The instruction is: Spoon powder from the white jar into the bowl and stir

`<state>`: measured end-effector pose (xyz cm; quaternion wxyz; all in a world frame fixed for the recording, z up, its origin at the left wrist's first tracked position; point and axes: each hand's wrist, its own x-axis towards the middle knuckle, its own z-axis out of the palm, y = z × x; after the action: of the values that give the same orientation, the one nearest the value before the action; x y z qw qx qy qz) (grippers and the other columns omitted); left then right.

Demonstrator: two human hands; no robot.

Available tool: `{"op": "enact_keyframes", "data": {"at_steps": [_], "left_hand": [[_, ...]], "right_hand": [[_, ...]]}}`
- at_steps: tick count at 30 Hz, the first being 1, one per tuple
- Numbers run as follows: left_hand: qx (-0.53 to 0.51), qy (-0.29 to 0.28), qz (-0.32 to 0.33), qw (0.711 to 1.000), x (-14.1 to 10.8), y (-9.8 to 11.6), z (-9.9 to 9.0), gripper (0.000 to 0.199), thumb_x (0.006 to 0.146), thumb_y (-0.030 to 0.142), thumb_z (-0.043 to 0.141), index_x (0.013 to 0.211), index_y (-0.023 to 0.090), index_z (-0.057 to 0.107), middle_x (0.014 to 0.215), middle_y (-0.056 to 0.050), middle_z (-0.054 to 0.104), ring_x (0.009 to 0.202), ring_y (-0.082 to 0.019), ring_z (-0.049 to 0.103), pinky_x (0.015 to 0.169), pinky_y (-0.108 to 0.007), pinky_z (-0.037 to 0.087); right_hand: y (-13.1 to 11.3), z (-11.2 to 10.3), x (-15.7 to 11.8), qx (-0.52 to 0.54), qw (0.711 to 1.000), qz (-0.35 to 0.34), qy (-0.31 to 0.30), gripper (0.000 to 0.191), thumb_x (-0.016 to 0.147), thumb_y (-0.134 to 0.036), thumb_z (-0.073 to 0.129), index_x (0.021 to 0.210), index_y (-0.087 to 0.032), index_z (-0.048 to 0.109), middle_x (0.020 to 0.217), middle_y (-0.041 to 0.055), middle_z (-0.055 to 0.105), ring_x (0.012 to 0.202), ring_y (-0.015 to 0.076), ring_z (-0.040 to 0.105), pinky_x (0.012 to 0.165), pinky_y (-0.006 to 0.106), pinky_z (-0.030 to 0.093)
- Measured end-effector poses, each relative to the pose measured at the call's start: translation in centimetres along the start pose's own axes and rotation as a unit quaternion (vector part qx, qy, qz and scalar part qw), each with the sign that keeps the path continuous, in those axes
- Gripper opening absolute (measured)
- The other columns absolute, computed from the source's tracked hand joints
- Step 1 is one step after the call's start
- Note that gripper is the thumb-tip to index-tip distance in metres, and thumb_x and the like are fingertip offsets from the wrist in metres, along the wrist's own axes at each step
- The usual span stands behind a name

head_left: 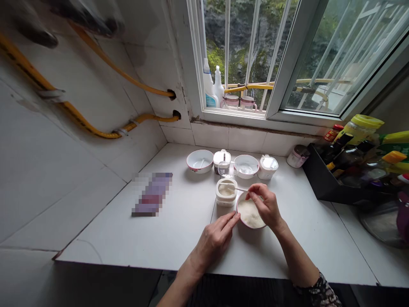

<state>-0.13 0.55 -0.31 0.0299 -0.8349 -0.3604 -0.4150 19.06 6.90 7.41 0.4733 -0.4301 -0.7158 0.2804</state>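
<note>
My right hand (263, 204) pinches the thin handle of a small white spoon (241, 189). The spoon reaches left over an uncovered white seasoning jar (226, 201) with pale granules inside. Below the right hand sits a bowl (251, 214) with a pinkish rim, holding a layer of off-white granules; that hand hides part of its right side. My left hand (219, 234) lies to the left of the bowl, its fingers stretched out and the fingertips touching the rim. The jar's clear lid (228, 169) is tipped up behind its mouth.
Behind stand two white bowls (200, 162) and two lidded jars (268, 167). A pixelated purple flat object (152, 194) lies left. A black bin of bottles (329, 183) and a small jar (298, 156) are at right. The counter's front edge (128, 266) runs near my forearms.
</note>
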Motion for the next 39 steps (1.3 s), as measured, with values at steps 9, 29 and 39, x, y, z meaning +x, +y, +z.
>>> {"op": "enact_keyframes", "data": {"at_steps": [9, 29, 39], "left_hand": [[-0.008, -0.002, -0.001, 1.0, 0.0, 0.1, -0.1, 0.054, 0.094, 0.002, 0.039, 0.146, 0.017, 0.042, 0.121, -0.014, 0.067, 0.111, -0.02, 0.067, 0.089, -0.029, 0.061], [-0.001, 0.002, 0.004, 1.0, 0.1, 0.0, 0.0, 0.048, 0.093, 0.0, 0.041, 0.138, 0.013, 0.05, 0.12, -0.015, 0.067, 0.109, -0.02, 0.067, 0.088, -0.029, 0.061], [-0.005, 0.01, 0.01, 1.0, 0.1, 0.1, 0.0, 0.05, 0.092, -0.001, 0.042, 0.139, 0.012, 0.049, 0.12, -0.015, 0.067, 0.108, -0.021, 0.067, 0.087, -0.03, 0.062]], "right_hand": [[0.4, -3.2, 0.4, -0.007, 0.993, 0.12, -0.005, 0.012, 0.067, -0.017, 0.049, 0.059, -0.023, 0.056, 0.05, -0.0021, 0.055, 0.054, 0.016, 0.05, 0.06, 0.03, 0.04], [0.9, -3.3, 1.1, 0.198, 0.943, 0.265, 0.009, 0.008, 0.058, -0.023, 0.055, 0.056, -0.019, 0.061, 0.039, -0.0014, 0.056, 0.045, 0.0123, 0.045, 0.057, 0.028, 0.039], [1.2, -2.8, 1.4, 0.256, 0.934, 0.241, 0.061, 0.007, 0.064, -0.025, 0.059, 0.065, -0.019, 0.061, 0.045, -0.0015, 0.056, 0.049, 0.015, 0.05, 0.056, 0.03, 0.04]]}}
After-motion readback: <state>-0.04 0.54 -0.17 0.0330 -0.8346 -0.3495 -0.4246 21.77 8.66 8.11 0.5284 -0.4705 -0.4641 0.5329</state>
